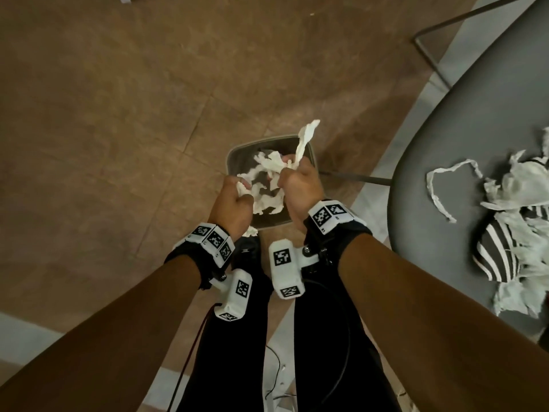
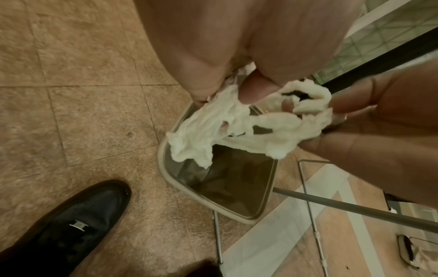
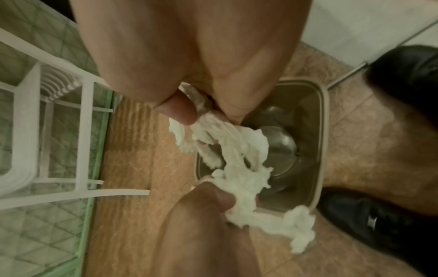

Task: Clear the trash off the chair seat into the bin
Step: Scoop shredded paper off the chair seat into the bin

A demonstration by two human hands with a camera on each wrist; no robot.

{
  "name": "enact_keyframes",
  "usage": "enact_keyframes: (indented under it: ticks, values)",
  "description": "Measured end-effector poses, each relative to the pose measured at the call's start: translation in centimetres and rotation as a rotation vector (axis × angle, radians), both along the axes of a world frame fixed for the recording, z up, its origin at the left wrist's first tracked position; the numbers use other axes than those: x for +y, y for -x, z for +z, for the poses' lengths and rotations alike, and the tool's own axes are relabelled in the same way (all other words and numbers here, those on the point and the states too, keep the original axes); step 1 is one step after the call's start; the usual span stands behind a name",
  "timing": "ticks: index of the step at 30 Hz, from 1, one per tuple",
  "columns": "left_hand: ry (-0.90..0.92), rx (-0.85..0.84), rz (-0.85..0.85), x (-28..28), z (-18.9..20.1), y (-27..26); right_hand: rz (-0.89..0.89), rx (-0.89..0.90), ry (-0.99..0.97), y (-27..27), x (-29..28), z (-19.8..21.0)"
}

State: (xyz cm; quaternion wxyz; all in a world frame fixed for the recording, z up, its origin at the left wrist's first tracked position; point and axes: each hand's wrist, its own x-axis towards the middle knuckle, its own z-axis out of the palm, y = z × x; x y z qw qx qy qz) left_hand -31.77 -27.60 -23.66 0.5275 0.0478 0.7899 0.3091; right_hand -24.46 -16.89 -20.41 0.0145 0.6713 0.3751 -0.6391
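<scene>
Two hands hold one torn white tissue [image 1: 269,179] stretched above a single square bin [image 1: 234,153] on the tiled floor: the left hand [image 1: 233,203] and right hand [image 1: 298,185] each clench an end. More shredded tissue [image 1: 517,185] litters the grey chair seat [image 1: 445,162] to the right. The wrist markers' small lettering is unreadable. Two black shoes [image 3: 379,221] flank the bin.

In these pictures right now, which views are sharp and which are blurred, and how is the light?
Head view: dim warm light, fairly sharp; the tissue between the left hand and right hand is bright, and the chair seat curves from the wide lens. Left wrist view: the palm is blurred, the bin clearer. Right wrist view: soft overall, with a dull shine inside the bin.
</scene>
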Motion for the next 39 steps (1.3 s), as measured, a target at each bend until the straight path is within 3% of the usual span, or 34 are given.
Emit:
enact_keyframes:
  ticks: [6, 9, 14, 20, 23, 26, 30, 34, 37, 39]
  values:
    - [-0.05, -0.053, -0.083, -0.1, -1.5, 0.4, 0.452, -0.104, 0.023, -2.6, 0.8, -0.7]
    - [-0.047, -0.073, -0.157, -0.2, -1.5, 0.9, 0.535, -0.134, 0.009, -3.2, 0.4, -1.1]
    - [-0.013, 0.073, -0.248, 1.5, 1.2, 1.5, 0.516, -0.056, -0.072, -3.9, 0.9, 1.5]
    - [-0.173, 0.331, -0.584, 8.1, 9.4, -1.1, 0.369, 0.078, -0.22, -7.6, 4.4, 10.5]
    - [-0.305, 0.323, -0.758, 12.4, 12.4, -5.2, 0.268, 0.102, -0.328, -12.0, 6.8, 14.7]
    - [-0.456, 0.426, -0.985, 15.7, 13.7, -10.6, 0.18, 0.043, -0.425, -18.0, 9.3, 16.9]
    - [-0.365, 0.613, -1.289, 17.8, 12.9, -15.4, 0.07, -0.028, -0.492, -25.8, 11.9, 17.9]
    - [-0.425, 0.567, -1.173, 19.0, 12.3, -17.4, 0.068, -0.082, -0.491, -31.4, 12.8, 18.4]
    - [-0.567, 0.546, -1.034, 20.3, 12.7, -20.2, 0.07, -0.132, -0.525, -33.9, 13.4, 18.4]
    - [-0.594, 0.462, -1.071, 21.4, 12.6, -22.2, 0.105, -0.227, -0.613, -35.4, 13.8, 18.6]
